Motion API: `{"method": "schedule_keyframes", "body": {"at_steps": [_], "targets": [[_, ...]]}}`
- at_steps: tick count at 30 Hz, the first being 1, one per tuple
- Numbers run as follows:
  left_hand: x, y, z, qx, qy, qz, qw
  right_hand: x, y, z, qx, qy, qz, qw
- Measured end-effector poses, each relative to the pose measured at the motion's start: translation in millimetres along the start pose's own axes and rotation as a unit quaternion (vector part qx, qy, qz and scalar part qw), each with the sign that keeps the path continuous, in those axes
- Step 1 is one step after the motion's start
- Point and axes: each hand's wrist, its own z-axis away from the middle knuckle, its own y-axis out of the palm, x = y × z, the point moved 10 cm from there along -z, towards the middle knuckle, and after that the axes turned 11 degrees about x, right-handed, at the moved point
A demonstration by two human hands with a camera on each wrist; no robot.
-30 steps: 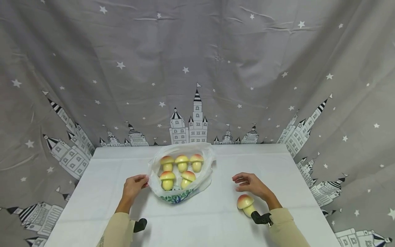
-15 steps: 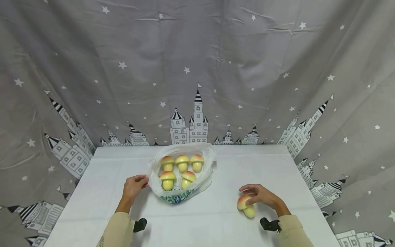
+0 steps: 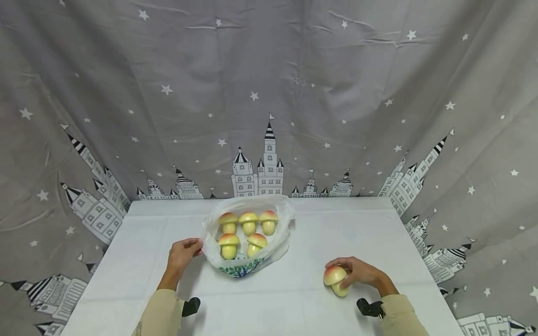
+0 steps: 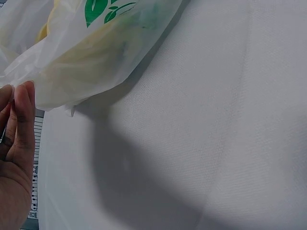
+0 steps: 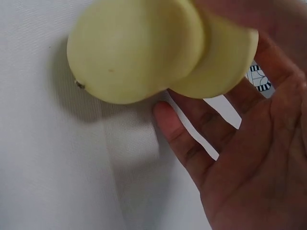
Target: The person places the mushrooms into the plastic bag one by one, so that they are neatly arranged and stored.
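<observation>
My left hand (image 3: 180,255) pinches the left rim of a thin white plastic bag (image 3: 279,246) with a green and blue leaf print. The left wrist view shows the fingertips (image 4: 25,91) drawn together at the edge of the bag (image 4: 91,72). Inside the open bag lie several toy mushrooms (image 3: 229,251), yellow with reddish caps. On the right, my right hand (image 3: 362,272) grips another such mushroom (image 3: 333,276) on the table. From the right wrist, the pale rounded stem of this mushroom (image 5: 129,52) fills the top, with thumb and fingers on either side of the cap.
A white cloth covers the table (image 3: 269,308). Behind it hangs a grey curtain (image 3: 193,60) printed with stars and castles. Black camera mounts (image 3: 370,308) stick out from both wrists over the table.
My right hand has come back toward me and rightward, down onto the single mushroom, and its fingers have closed around it. The left hand and bag have stayed in place.
</observation>
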Motion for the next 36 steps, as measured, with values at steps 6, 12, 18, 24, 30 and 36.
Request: {"method": "schedule_keyframes", "body": {"at_steps": [6,12,18,24,30,36], "targets": [[-4.3,-0.1,2.1,-0.001,-0.001,-0.007,1.0000,4,-4,-1.2,-0.007,-0.032,0.013,0.9994],[-5.5,-1.0,5.0,-0.005,0.003,-0.008,1.0000,-1,-13,-5.4,-0.063,-0.014,0.032,0.9974],[-3.7,-1.9,3.9,-0.006,-0.001,0.000,1.0000,5,-19,-13.4,-0.113,-0.011,0.043,0.9926],[-2.9,-1.6,2.9,-0.007,-0.003,0.006,1.0000,15,-20,-24.8,-0.143,-0.034,0.034,0.9886],[-2.5,-1.3,2.5,-0.003,-0.003,0.011,0.9999,25,-21,-36.0,-0.164,-0.052,0.046,0.9840],[-3.7,-1.2,2.4,0.003,0.001,0.015,0.9999,34,-22,-44.8,-0.179,-0.060,0.051,0.9807]]}}
